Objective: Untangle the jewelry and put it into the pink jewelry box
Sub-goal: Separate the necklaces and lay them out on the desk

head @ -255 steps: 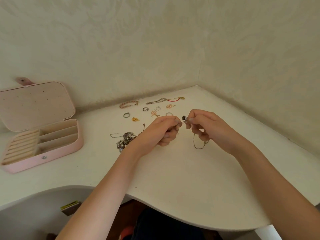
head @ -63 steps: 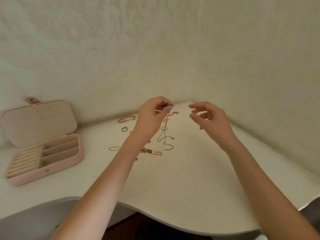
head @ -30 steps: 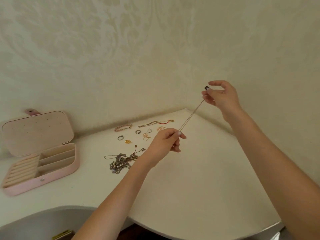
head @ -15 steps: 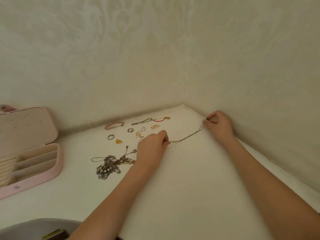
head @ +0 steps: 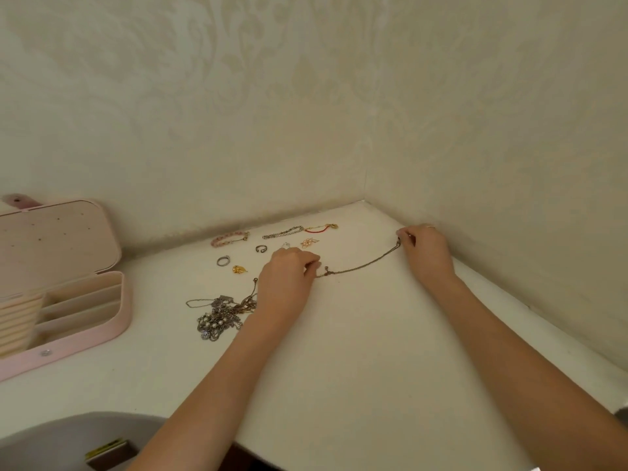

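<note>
A thin dark chain necklace (head: 360, 265) lies stretched across the white table. My left hand (head: 289, 277) pinches its left end. My right hand (head: 424, 249) pinches its right end, by the dark pendant, close to the wall corner. A tangled heap of silver and gold chains (head: 221, 314) sits left of my left wrist. The pink jewelry box (head: 112, 321) stands open at the far left, with slots and compartments showing.
Sorted pieces lie in rows near the back wall: a pink bracelet (head: 228, 238), a silver bracelet (head: 282, 232), a red cord bracelet (head: 321, 228), rings (head: 223, 261) and small gold charms (head: 239, 269). Walls meet in a corner behind. The table's curved front edge runs below my arms.
Both hands have lowered the chain from the air onto the table, spread out between them. The view has shifted slightly right.
</note>
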The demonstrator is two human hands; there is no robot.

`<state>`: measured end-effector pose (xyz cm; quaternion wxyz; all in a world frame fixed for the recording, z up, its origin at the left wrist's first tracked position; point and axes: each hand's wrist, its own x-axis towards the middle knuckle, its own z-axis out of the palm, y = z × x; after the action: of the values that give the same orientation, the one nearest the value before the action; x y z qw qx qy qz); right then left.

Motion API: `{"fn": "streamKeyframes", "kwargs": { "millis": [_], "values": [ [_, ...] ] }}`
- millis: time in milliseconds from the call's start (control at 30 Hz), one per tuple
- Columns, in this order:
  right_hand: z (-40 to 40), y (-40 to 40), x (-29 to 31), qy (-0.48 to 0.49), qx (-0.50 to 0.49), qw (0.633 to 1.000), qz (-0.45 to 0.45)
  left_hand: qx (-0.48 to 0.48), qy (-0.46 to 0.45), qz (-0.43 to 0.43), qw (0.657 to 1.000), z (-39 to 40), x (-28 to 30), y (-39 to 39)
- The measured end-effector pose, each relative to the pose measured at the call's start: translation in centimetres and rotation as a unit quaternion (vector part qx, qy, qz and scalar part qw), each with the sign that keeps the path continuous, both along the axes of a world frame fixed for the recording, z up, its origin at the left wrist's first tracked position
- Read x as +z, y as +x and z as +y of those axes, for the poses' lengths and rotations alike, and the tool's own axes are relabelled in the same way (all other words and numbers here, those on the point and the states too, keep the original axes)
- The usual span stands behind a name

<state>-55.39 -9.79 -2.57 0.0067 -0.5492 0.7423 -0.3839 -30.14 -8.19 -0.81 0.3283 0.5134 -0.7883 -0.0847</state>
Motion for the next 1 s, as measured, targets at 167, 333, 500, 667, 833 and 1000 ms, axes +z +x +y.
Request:
{"fn": "streamKeyframes", "kwargs": {
  "millis": [167,333,500,667,833,1000],
  "values": [
    [1.7,4.7,1.3,-0.033,0.100,0.994,-0.008,0.031,-0.025,0.051,0.998,2.5,-0.8,6.9],
    [3.2,13.6,3.6,0.013,0.297,0.954,-0.037,0.052,0.056,0.122,0.990,3.3,-0.7,12.1],
    [3.8,19.9,3.3,0.151,0.414,0.898,-0.007,0.007,0.142,0.076,0.987,2.9,-0.8,13.9],
    [3.4,21.7,2.7,0.147,0.410,0.900,0.009,-0.012,0.117,0.055,0.992,2.9,-0.8,13.9],
    [3.2,21.5,2.1,0.101,0.377,0.921,0.009,0.025,0.058,0.041,0.997,2.5,-1.5,14.0],
    [3.0,21.5,1.6,0.069,0.350,0.934,0.024,0.071,-0.009,0.080,0.994,3.1,-1.6,14.8]
  ]
}}
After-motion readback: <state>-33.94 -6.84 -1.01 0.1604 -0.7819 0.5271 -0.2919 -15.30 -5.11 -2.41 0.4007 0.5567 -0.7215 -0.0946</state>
